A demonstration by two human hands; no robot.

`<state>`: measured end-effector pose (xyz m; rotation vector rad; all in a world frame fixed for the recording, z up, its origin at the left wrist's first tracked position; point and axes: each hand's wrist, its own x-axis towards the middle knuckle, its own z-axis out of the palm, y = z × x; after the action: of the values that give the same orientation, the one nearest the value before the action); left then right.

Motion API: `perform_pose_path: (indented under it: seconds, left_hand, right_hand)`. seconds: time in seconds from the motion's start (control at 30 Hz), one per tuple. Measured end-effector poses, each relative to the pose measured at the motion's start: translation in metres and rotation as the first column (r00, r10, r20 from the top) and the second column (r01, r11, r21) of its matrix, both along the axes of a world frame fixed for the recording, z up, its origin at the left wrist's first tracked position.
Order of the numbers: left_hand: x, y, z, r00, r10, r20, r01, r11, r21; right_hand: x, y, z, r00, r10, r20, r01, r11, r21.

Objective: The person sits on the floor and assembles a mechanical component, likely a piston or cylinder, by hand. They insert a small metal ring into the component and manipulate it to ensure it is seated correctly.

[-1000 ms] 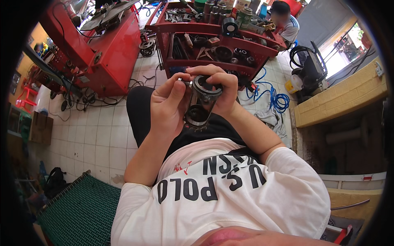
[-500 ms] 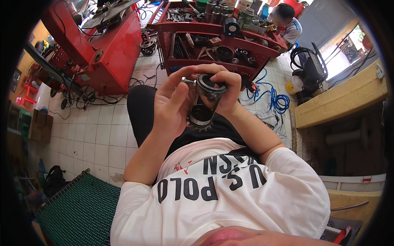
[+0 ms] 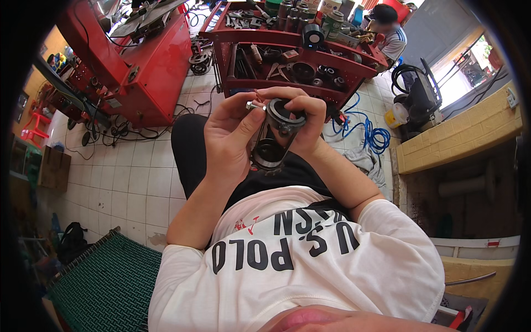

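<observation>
The left hand (image 3: 228, 135) pinches a shiny metal bolt (image 3: 252, 105) between thumb and fingers; the right hand (image 3: 307, 123) curls around the top of a dark metal part (image 3: 284, 128). The part sits tilted between both hands, above the black cloth of the trousers (image 3: 191, 146). It is an open cage: a thick, smooth ring at the top, a round cup below, slim bars joining them, and small teeth along the lower edge. The bolt's shank points toward the upper ring. The white shirt (image 3: 326, 276) is soft and creased, with bold black lettering upside down and a small red print. Beyond stands a red metal cart (image 3: 265, 37); glossy square tiles (image 3: 116, 180) and a coarse green woven seat (image 3: 105, 276) lie leftward.
</observation>
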<state>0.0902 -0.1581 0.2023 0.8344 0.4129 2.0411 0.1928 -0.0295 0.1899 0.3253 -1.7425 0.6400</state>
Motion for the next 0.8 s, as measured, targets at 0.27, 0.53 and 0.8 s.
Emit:
perform_pose_path:
  seconds: [0.27, 0.53, 0.8]
  left_hand:
    - [-0.012, -0.003, 0.007, 0.993, -0.119, 0.021, 0.119, 0.993, -0.024]
    - [-0.024, 0.0, 0.009, 0.99, -0.038, -0.134, 0.032, 0.998, -0.054]
    - [-0.015, 0.002, 0.0, 0.958, 0.182, -0.22, -0.186, 0.983, 0.004]
  right_hand:
    - [0.0, 0.0, 0.003, 1.0, 0.004, -0.021, -0.004, 1.0, 0.002]
    - [-0.002, -0.002, 0.004, 1.0, 0.001, -0.011, -0.001, 1.0, 0.023]
    - [-0.006, -0.003, -0.007, 0.997, 0.075, -0.02, -0.077, 0.995, -0.068]
